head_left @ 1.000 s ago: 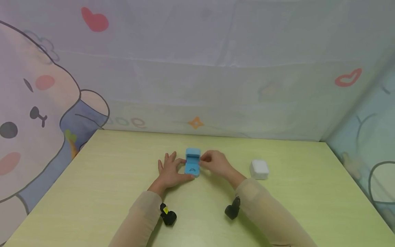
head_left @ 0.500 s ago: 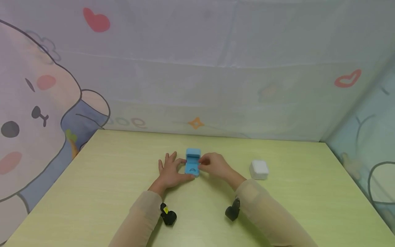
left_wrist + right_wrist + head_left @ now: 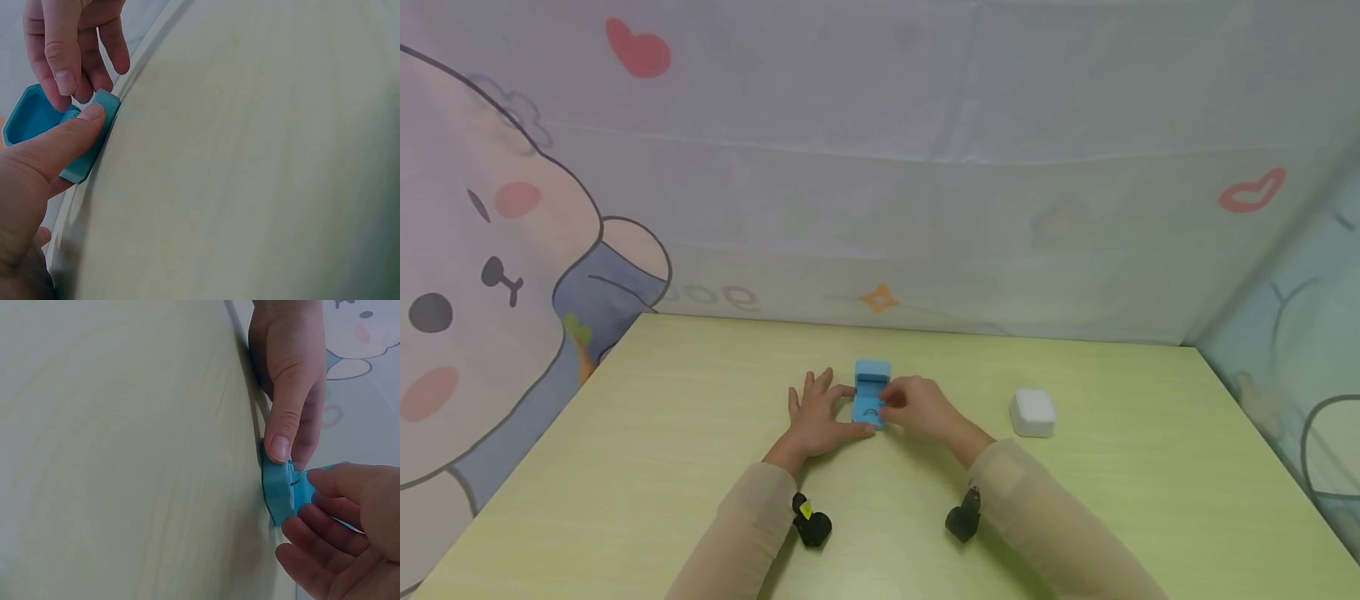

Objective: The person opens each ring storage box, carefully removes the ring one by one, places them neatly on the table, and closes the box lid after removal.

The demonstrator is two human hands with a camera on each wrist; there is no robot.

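Observation:
A light blue ring box (image 3: pixel 867 398) stands on the table with its lid raised. Inside its base a thin ring (image 3: pixel 295 474) sits upright in the cushion. My left hand (image 3: pixel 816 423) grips the box from the left, thumb on the front and a finger at the side by the hinge. Over the box's right side reaches my right hand (image 3: pixel 921 408), its fingers bent and apart. The right fingertips (image 3: pixel 65 81) hover close to the ring; a gap to it shows in the right wrist view. Part of the base is covered by the left thumb (image 3: pixel 75 128).
A small white box with rounded corners (image 3: pixel 1032 412) stands to the right on the pale wooden table (image 3: pixel 700 500). Behind the table hangs a printed cloth (image 3: pixel 880 167). Black wrist cameras sit on both sleeves.
My right hand has moved from the box's right side inward over its base, fingers coming closer to the ring. The left hand keeps its grip and the box stays in place.

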